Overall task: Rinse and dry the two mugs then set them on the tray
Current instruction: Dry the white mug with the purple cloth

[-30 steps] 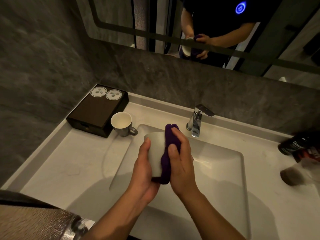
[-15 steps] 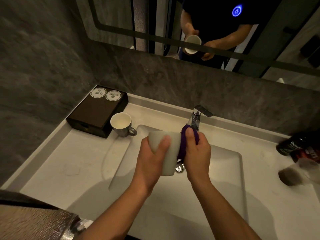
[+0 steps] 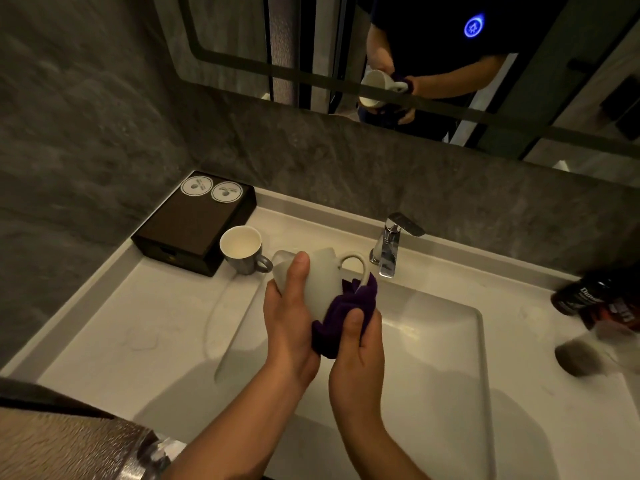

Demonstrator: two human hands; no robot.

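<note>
Left hand [image 3: 289, 317] has its grip wrapped around the pale mug [image 3: 320, 282], thumb up over the side near the base, mug tipped so its mouth points away. Right hand [image 3: 358, 344] is closed on a bunched purple cloth [image 3: 346, 315], pressing it against the mug just below the handle. All of this hangs over the sink [image 3: 450, 341], centre of frame.

Second mug [image 3: 242, 249], grey outside and cream inside, stands upright on the tabletop [image 3: 138, 323] just left of the hands, right beside the dark tray [image 3: 194, 223] at upper left, not on it. Tap [image 3: 391, 247] sits behind the cloth, close to the handle.

My guess is we're mid-drying on mug one, so roughly halfway at best. Risks: a glazed mug that's probably damp, held one-handed by the body, could slip into the basin if the cloth pushes too hard. The handle could also clip the tap when the mug is turned. And swinging left toward the tray could knock the other mug.
</note>
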